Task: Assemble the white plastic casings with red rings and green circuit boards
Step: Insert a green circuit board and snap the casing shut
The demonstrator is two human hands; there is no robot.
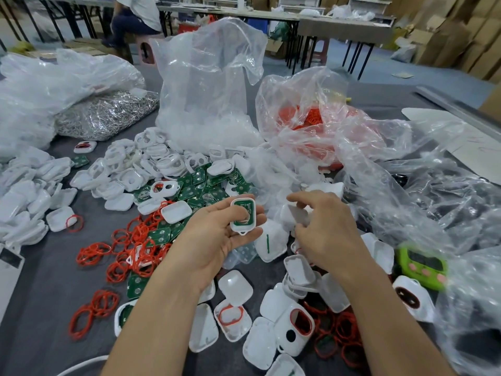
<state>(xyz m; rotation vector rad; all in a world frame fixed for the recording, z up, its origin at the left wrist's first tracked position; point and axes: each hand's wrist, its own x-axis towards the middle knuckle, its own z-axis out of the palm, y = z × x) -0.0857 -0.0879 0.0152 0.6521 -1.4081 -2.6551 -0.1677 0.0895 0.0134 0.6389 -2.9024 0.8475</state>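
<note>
Upper left of your frame: a seated person [135,20] on a pink stool [146,50], with dark-legged folding tables [344,28] running across the background. Upper right: stacked cardboard boxes [461,36]. Left of centre you see a clear bag of silver metal rings [108,118] lying on the grey table top [40,280]. At centre a tall clear plastic bag [211,77] stands upright. Crumpled clear plastic sheeting [433,191] fills your right side. Low at right, a bright green timer [421,265] with pink buttons lies against that sheeting. A white board [433,120] lies flat beside a metal bar [455,107].
</note>
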